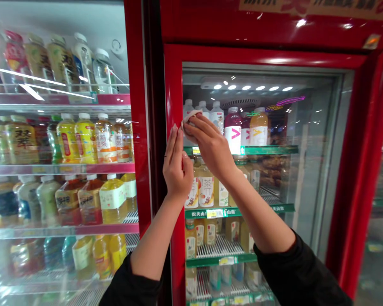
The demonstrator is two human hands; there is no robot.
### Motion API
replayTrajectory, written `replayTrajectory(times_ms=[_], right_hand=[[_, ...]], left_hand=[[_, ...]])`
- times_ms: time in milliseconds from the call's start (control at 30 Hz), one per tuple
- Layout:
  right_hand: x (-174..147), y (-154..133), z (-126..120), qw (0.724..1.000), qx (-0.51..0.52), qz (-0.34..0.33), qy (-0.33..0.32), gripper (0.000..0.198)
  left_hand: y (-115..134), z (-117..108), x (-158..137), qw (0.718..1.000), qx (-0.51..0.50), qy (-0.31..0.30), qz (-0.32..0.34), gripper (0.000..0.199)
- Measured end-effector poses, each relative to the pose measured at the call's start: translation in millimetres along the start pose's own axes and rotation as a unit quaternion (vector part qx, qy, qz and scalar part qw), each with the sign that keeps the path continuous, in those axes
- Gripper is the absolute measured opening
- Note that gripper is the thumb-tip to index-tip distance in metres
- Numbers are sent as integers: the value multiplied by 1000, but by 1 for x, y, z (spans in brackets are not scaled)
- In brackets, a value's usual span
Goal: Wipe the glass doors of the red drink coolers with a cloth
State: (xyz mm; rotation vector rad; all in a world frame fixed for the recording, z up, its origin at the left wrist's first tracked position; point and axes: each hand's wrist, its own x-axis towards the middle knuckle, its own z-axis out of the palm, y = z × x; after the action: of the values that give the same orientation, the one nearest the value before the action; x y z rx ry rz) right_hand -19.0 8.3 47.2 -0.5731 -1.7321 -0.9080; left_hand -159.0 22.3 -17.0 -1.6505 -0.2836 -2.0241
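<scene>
A whitish cloth [191,115] is bunched under the fingertips of my right hand [213,144], which presses it on the upper left part of the glass door [312,170]. My left hand [178,170] rests beside it with fingers straight and close together, lying along the red door frame [174,89]. The left fingertips come close to the cloth; whether they touch it I cannot tell. Part of the cloth is hidden behind the right fingers. Behind the glass stand drink bottles [232,127] on shelves with green label strips [270,149].
To the left, another glass-fronted cooler [135,127] holds several rows of bottles [67,138] on shelves with pink edges. A dark gap [155,127] separates the two coolers. A red header panel [210,21] runs above the door, and more red framing [367,170] stands at the right.
</scene>
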Motion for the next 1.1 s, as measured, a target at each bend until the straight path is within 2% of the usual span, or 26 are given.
replayTrajectory(times_ms=[100,200,300,367,433,533,600,667,767,867,967,1100], right_hand=[[-17,-11,-1,999,27,-24,-18,39],[-32,-8,-5,999,42,-1,17,39],[-31,1,-6,997,42,34,49,45],[-27,3,-4,997,32,53,47,47],[-25,1,-1,996,14,73,43,47],[-29,-5,4,990,-38,107,80,42],[-33,-8,7,986,-64,118,103,38],[-36,-9,9,988,-55,109,98,39],[-41,-8,5,994,-14,78,72,45],[-55,-9,-6,997,3,45,56,61],[-78,-10,-15,999,-11,26,37,80],[-108,-9,-14,997,-72,34,-4,87]], left_hand=[[-3,1,1,1000,-12,-12,11,62],[-7,2,2,998,-25,-54,28,66],[-11,2,4,995,-14,-83,45,71],[-11,-1,7,993,19,-106,47,73],[-8,-6,12,988,55,-134,54,75],[-2,-12,21,980,80,-163,76,78],[2,-13,26,977,82,-176,82,78],[4,-10,30,974,86,-194,80,77],[2,-6,34,966,104,-221,81,77],[-3,-6,39,958,143,-229,97,76],[-6,-9,38,952,184,-213,117,71],[1,-10,17,952,216,-181,120,73]])
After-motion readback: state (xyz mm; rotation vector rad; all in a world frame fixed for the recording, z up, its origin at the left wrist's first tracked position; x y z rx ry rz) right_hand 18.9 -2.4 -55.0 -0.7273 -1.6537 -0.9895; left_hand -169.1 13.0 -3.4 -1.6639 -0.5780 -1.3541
